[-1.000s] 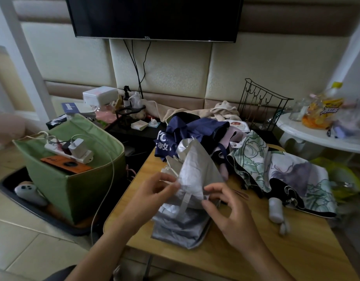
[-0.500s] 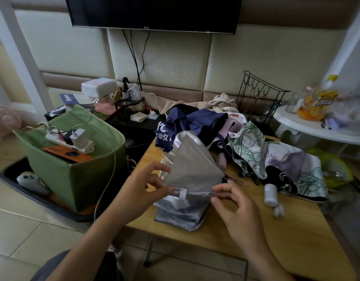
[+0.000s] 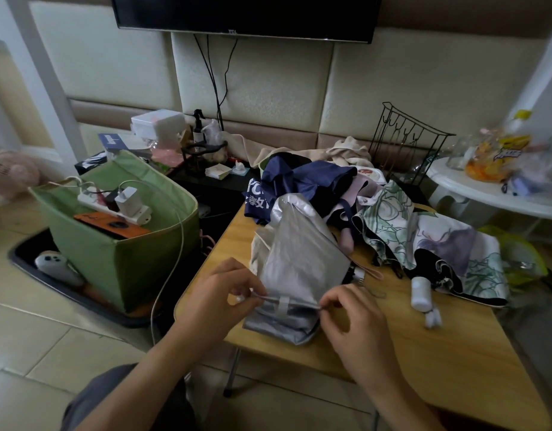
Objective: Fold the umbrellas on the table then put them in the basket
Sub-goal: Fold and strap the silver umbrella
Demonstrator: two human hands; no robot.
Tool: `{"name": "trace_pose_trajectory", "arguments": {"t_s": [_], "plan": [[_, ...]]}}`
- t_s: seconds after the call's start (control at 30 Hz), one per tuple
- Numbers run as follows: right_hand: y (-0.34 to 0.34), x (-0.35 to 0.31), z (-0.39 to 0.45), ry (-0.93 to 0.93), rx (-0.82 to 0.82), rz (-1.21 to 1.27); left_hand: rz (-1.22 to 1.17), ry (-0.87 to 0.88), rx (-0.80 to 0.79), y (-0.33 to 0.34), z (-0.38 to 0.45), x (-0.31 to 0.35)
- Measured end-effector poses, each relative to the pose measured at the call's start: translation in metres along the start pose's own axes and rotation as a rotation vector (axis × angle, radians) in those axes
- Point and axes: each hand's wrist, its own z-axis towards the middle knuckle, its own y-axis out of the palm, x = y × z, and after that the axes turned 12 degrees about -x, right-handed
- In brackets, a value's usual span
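A silver umbrella (image 3: 299, 259) lies half-folded on the wooden table (image 3: 455, 346), its canopy pulled into a flat panel with a white strap at the lower edge. My left hand (image 3: 218, 293) pinches that edge at the left, and my right hand (image 3: 352, 318) pinches it at the right. Behind it lie a navy umbrella (image 3: 302, 181) and a floral green and purple umbrella (image 3: 436, 244) with a white handle (image 3: 420, 293). The green fabric basket (image 3: 119, 253) stands on the floor to the left of the table.
The basket holds a power strip (image 3: 113, 203) with a charger and an orange phone (image 3: 110, 228). A black tray (image 3: 66, 290) lies under it. A black wire rack (image 3: 405, 144) stands behind the table, a white side table (image 3: 492, 197) to the right.
Both hands have moved down to the silver canopy's lower edge and now pinch it at either end, stretching the panel flat. The camera has shifted closer.
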Motion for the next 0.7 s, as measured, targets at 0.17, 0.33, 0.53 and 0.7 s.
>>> {"name": "trace_pose_trajectory", "arguments": {"t_s": [0.17, 0.33, 0.53, 0.7], "plan": [[0.001, 0.004, -0.005, -0.076, -0.048, -0.122, 0.239, 0.042, -0.018, 0.002, -0.003, -0.009], [0.007, 0.011, -0.006, -0.156, -0.145, -0.2, 0.474, 0.154, -0.135, 0.001, -0.005, -0.01], [0.007, 0.013, -0.007, -0.182, -0.227, -0.186, 0.497, 0.128, -0.344, 0.004, -0.002, -0.016], [0.012, 0.015, -0.006, -0.144, -0.326, -0.146, 0.464, 0.019, -0.469, 0.009, 0.001, -0.018]]}}
